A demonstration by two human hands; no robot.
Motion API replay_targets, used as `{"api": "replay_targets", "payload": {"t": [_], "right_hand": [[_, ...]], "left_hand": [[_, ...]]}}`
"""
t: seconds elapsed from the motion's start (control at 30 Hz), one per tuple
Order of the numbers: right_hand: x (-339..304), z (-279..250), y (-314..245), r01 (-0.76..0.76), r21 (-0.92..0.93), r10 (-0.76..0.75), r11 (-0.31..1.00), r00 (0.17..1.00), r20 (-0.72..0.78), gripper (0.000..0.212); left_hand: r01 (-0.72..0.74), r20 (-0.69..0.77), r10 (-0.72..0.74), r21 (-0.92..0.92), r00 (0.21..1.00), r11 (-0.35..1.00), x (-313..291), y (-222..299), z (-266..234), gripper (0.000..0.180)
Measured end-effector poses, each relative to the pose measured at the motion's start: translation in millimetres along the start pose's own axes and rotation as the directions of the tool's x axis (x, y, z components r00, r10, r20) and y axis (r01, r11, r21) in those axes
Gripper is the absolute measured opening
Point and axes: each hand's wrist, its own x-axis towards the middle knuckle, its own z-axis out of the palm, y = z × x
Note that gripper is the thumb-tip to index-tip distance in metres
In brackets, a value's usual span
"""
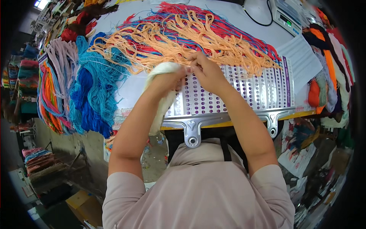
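My left hand is closed around a cream-white skein of yarn. The skein arches over the hand, and its tail hangs along my left wrist past the table edge. Close beside it, my right hand has its thumb and fingers pinched together; whatever is between them is too small to make out. Both hands are over a white card with rows of purple dots, gripped along its near edge by a wide metal clip. Peach yarn lies just beyond my hands, on top of red and blue strands.
Turquoise and blue skeins hang over the table's left edge beside multicoloured ones. At the back right stands a digital scale with a black cable. A paper sheet lies near more hanging yarn on the right.
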Motion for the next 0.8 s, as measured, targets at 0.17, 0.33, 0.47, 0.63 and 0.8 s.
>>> {"api": "replay_targets", "payload": {"t": [0.17,0.33,0.47,0.63,0.8], "right_hand": [[-2,-6,30,-0.011,-0.309,0.019,0.951,1.0,0.022,0.016],[-2,-3,26,-0.105,-0.228,0.111,0.968,0.994,0.016,0.019],[-22,-37,12,-0.193,-0.058,0.196,0.979,0.979,0.048,0.028],[-78,-145,24,-0.043,-0.655,-0.016,0.754,0.996,-0.084,0.032],[-61,-153,68,0.043,-0.621,-0.041,0.783,0.999,0.018,0.017]], "left_hand": [[-0.169,-0.31,0.113,-0.161,0.944,0.972,-15,46,-91,0.015],[-0.468,-0.597,0.218,-0.304,0.772,0.83,-7,106,-274,0.023],[-0.199,-0.648,0.572,0.557,0.504,0.806,-21,100,-268,0.04],[-0.393,-0.543,0.558,0.397,0.628,0.829,-79,111,-163,0.051],[-0.389,-0.048,0.453,-0.597,0.89,0.702,-113,85,-59,0.05]]}}
